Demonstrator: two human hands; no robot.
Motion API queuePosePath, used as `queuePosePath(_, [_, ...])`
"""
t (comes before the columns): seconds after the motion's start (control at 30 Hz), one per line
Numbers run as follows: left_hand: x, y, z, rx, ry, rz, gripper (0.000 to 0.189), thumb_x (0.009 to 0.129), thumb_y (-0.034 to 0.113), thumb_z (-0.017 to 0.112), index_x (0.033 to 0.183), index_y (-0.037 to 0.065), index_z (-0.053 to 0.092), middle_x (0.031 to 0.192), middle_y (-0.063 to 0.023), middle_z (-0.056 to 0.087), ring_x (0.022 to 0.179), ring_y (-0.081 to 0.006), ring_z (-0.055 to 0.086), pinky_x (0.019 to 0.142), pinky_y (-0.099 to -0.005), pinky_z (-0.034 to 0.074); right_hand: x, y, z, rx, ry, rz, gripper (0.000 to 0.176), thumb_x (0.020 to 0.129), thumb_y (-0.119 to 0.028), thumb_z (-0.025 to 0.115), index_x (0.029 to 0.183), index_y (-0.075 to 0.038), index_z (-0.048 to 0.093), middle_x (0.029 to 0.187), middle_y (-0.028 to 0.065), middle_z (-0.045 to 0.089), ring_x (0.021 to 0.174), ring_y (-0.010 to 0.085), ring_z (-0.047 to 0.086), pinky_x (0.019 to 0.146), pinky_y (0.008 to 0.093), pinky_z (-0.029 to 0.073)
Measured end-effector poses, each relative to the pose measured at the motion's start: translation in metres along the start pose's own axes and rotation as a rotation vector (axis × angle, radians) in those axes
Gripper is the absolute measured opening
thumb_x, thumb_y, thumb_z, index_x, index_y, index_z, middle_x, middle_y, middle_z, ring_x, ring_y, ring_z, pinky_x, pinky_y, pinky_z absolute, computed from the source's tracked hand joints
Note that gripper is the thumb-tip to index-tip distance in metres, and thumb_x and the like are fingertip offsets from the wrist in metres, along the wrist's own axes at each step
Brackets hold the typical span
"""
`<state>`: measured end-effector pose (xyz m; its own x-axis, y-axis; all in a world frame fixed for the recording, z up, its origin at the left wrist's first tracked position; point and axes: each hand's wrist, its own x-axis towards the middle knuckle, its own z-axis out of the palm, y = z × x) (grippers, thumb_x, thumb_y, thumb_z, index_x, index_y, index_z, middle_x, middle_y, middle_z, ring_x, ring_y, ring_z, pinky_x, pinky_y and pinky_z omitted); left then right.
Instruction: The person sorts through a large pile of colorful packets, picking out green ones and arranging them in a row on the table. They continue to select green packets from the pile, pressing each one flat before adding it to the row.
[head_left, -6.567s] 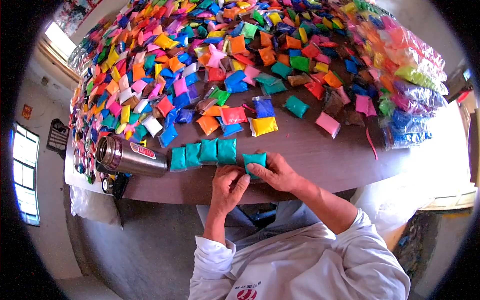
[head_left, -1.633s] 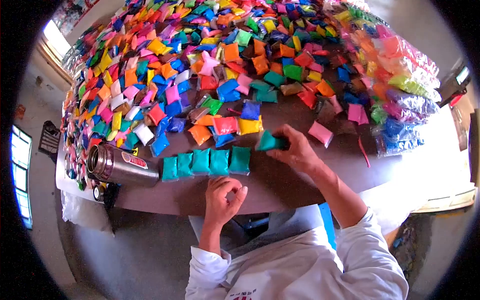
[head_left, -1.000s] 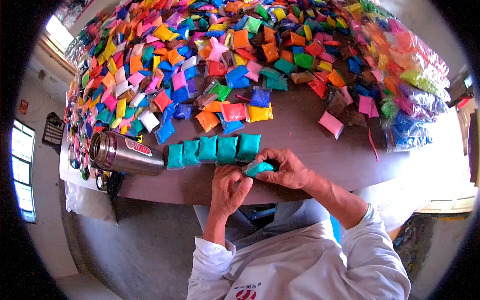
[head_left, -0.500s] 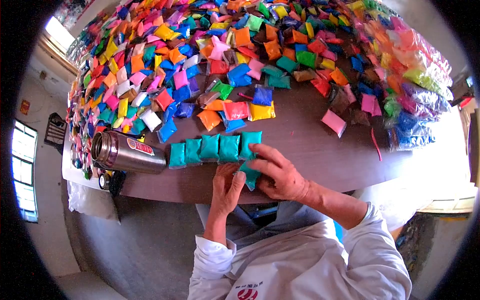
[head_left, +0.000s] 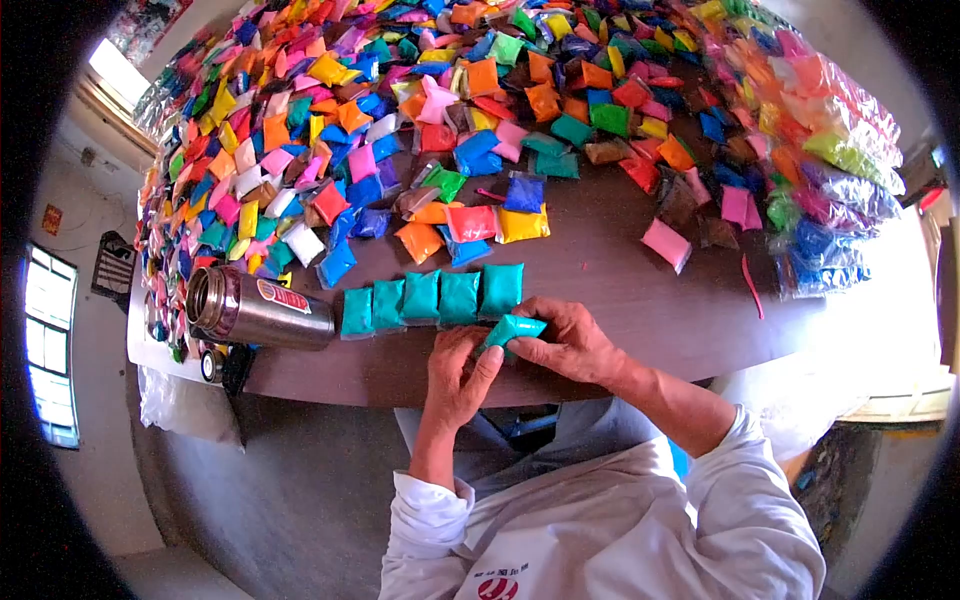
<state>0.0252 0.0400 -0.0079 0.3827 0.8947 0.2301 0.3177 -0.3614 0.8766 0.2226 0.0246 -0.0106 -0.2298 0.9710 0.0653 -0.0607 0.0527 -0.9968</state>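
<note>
Between my two hands is a small teal packet [head_left: 514,330], a filled clear plastic sachet, held just above the table near its front edge. My left hand [head_left: 460,372] grips its left end, thumb on top. My right hand [head_left: 568,342] pinches the other end, thumb below and fingers behind. Right behind them, several similar teal packets [head_left: 459,297] lie side by side in a row on the table. The row's rightmost packet [head_left: 501,290] is closest to my right hand.
A metal flask [head_left: 262,305] lies on its side left of the row, its cap [head_left: 212,365] nearby. A large heap of colourful packets [head_left: 350,115] covers the back of the brown table [head_left: 590,245]. Bagged packets [head_left: 835,200] are stacked at right. A red strip [head_left: 752,287] lies near them.
My right hand has come off the row's end packet and closed on the loose teal packet. That packet has turned from hanging point-down to lying tilted between both hands.
</note>
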Motion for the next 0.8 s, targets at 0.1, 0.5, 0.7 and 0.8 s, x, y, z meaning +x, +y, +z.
queuePosePath(0.1, [0.001,0.0,0.002,0.03,0.017,0.062,0.032,0.09,0.033,0.057,0.097,0.003,0.065,0.099,-0.0142,0.064,0.098,-0.0312,0.056,0.089,-0.0413,0.04,0.001,-0.001,-0.003,0.09,-0.023,0.003,0.03,0.087,-0.018,0.071,0.11,-0.002,0.062,0.092,-0.0007,0.065,0.084,0.0068,0.056,0.073,0.0267,0.048])
queuePosePath(0.5, [0.001,-0.001,0.002,0.166,-0.05,0.084,0.029,0.087,0.03,0.062,0.084,0.002,0.066,0.087,-0.0118,0.064,0.087,-0.0303,0.058,0.085,-0.0407,0.041,0.005,0.0,-0.004,0.125,0.006,0.044,0.03,0.09,-0.02,0.067,0.109,0.002,0.062,0.09,0.0011,0.064,0.084,0.0074,0.054,0.073,0.0272,0.048])
queuePosePath(0.7, [0.001,0.001,0.001,0.169,-0.071,0.071,0.026,0.088,0.027,0.062,0.082,0.002,0.065,0.086,-0.0107,0.064,0.088,-0.0298,0.057,0.083,-0.0414,0.041,0.005,-0.004,0.001,-0.017,0.025,0.016,0.028,0.09,-0.021,0.067,0.106,0.002,0.062,0.085,0.0008,0.063,0.08,0.0066,0.052,0.069,0.0287,0.048])
queuePosePath(0.8, [0.003,0.006,0.002,0.217,-0.081,0.116,0.026,0.088,0.026,0.061,0.081,0.002,0.065,0.086,-0.0104,0.064,0.088,-0.0304,0.057,0.083,-0.0421,0.04,0.005,-0.002,-0.001,0.057,0.025,0.046,0.027,0.09,-0.02,0.067,0.106,0.002,0.062,0.083,0.0014,0.063,0.079,0.0074,0.053,0.068,0.0297,0.048])
